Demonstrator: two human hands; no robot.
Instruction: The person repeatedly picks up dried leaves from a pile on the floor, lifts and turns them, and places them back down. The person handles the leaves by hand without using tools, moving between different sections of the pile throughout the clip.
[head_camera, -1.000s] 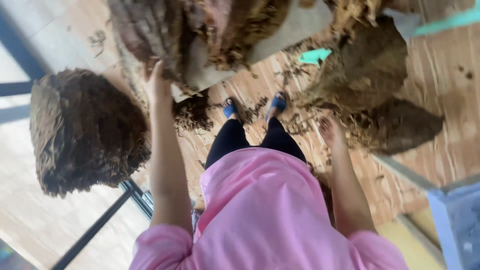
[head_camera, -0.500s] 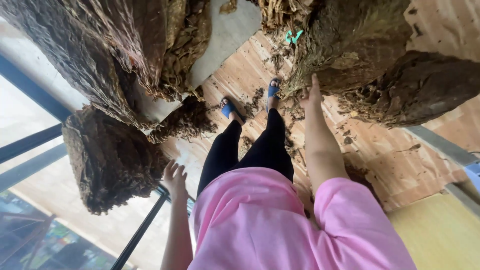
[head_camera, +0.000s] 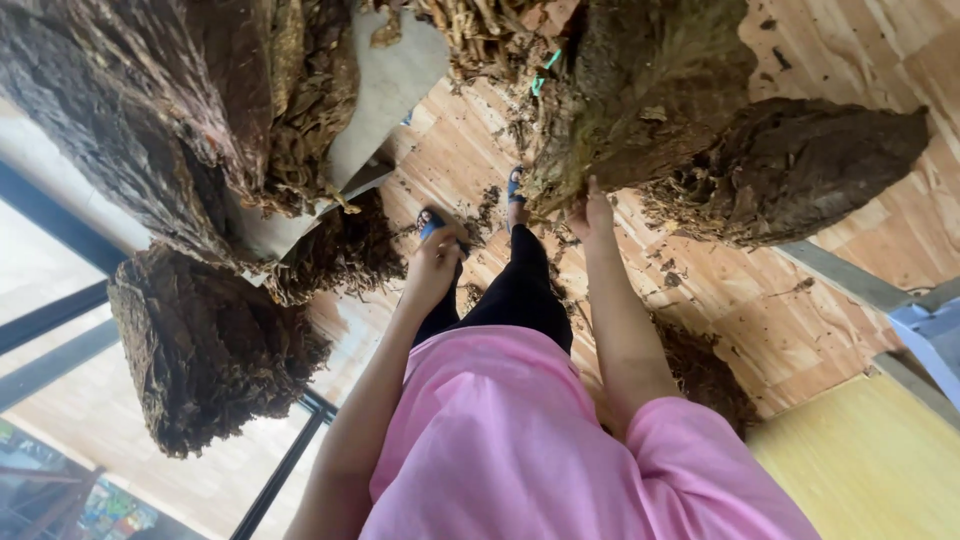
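My right hand (head_camera: 596, 214) reaches forward, and its fingers grip the near edge of a big bundle of dried brown leaves (head_camera: 640, 90) that lies on the wooden floor (head_camera: 800, 290). My left hand (head_camera: 432, 268) hovers over my left foot in a blue sandal (head_camera: 432, 222), fingers loosely apart and holding nothing. It is a short way from a low pile of leaf scraps (head_camera: 340, 250). A pink shirt (head_camera: 520, 440) and black trousers (head_camera: 515, 295) fill the lower middle of the view.
More leaf bundles lie around: one at the right (head_camera: 800, 165), a long one at the upper left (head_camera: 150, 130) on a grey sheet (head_camera: 385, 90), one at the lower left (head_camera: 205, 350). Dark window frames (head_camera: 55, 340) run along the left; a yellow surface (head_camera: 860, 470) at lower right.
My left hand has risen from beside my hip to over my left foot. My right hand has stayed at the bundle's edge, and the view has closed in on the bundles.
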